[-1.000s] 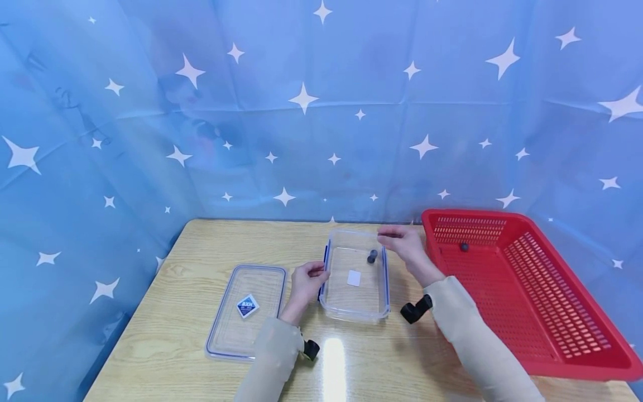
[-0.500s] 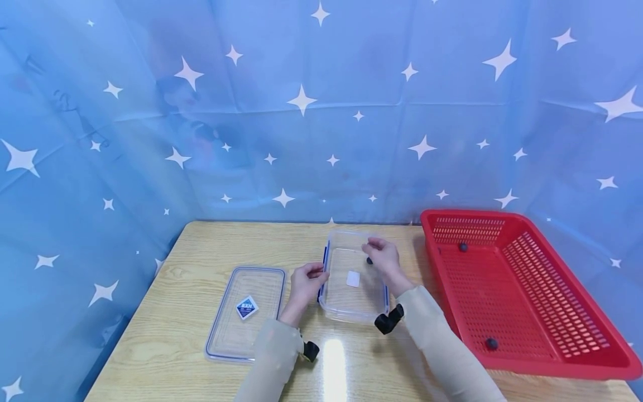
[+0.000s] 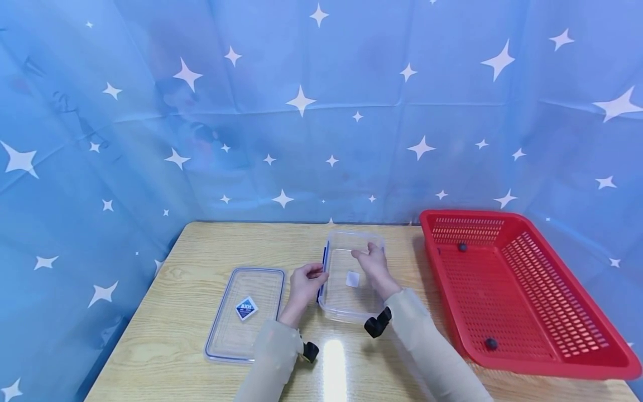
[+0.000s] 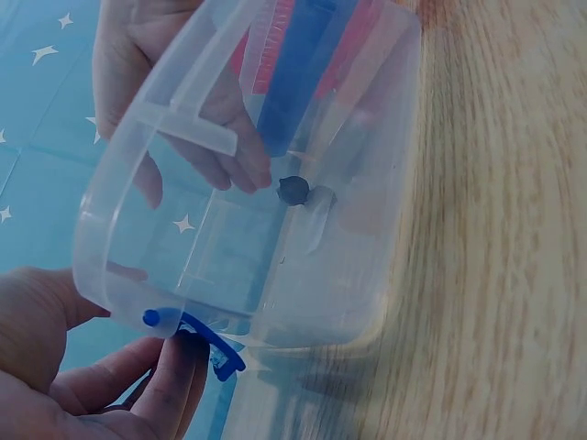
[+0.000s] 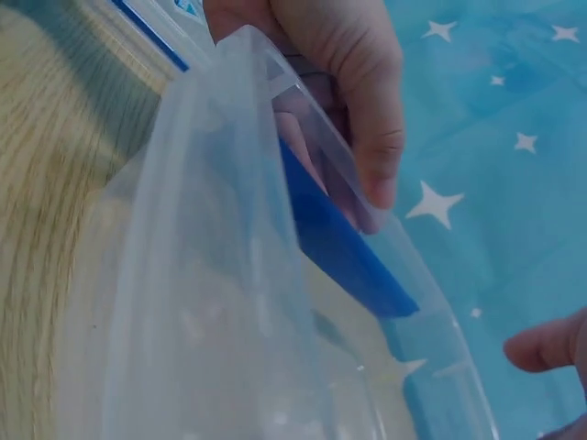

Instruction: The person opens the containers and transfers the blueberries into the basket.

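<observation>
A clear plastic storage box [image 3: 334, 306] with blue side clips stands on the wooden table. My left hand [image 3: 303, 285] pinches its left rim, thumb over the edge and fingers outside by the blue clip [image 4: 215, 344]. My right hand [image 3: 373, 267] reaches down inside the box with relaxed fingers. In the left wrist view the right hand's fingertips are right beside a small dark round thing [image 4: 293, 190], blueberry-like, on the box floor. In the head view the right hand hides it. A white square label [image 3: 353, 279] shows at the bottom.
The clear lid [image 3: 226, 335] with a blue seal and a blue-white sticker lies to the left of the box. On the right stands a red perforated basket [image 3: 452, 312] holding a dark ball [image 3: 462, 247] at the back and another dark ball [image 3: 491, 343] near the front.
My right hand has moved left from the box's right rim, down into the box, covering the dark balls seen there earlier. The basket's front ball has come into view. The left hand stays put.
</observation>
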`<state>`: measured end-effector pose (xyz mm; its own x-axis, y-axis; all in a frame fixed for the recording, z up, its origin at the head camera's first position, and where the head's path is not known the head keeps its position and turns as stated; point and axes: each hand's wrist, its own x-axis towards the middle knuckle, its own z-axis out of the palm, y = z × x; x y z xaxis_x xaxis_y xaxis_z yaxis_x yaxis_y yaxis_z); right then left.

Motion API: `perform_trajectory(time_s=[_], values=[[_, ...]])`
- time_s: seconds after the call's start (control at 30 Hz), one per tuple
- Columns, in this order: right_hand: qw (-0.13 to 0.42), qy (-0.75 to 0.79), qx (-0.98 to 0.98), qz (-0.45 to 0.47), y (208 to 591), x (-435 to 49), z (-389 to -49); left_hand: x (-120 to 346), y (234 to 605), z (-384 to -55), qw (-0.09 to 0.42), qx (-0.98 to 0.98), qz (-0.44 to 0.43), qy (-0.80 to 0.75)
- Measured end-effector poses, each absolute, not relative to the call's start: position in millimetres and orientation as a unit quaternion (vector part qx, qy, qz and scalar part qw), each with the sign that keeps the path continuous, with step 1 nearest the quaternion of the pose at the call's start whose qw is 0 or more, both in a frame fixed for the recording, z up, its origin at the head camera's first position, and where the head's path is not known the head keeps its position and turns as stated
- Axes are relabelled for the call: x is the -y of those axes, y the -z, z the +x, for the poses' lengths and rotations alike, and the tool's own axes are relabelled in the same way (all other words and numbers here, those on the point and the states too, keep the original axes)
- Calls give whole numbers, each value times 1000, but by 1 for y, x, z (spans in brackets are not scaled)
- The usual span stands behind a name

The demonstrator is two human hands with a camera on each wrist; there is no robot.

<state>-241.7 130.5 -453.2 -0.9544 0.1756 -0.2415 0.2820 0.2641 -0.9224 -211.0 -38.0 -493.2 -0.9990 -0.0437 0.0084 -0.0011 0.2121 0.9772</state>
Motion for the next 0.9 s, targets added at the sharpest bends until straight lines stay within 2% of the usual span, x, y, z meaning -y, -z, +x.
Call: perform_trajectory(time_s=[0.27,0.67,0.9], values=[[66,552,-815,162,459,-130,-245,38,492,-211,10,780,20,625],[78,506,-848,137,462,-131,-247,38,492,-211,10,780,22,625],[56,485,-865,115,470,-129,-249,38,491,-211,14,782,15,623]])
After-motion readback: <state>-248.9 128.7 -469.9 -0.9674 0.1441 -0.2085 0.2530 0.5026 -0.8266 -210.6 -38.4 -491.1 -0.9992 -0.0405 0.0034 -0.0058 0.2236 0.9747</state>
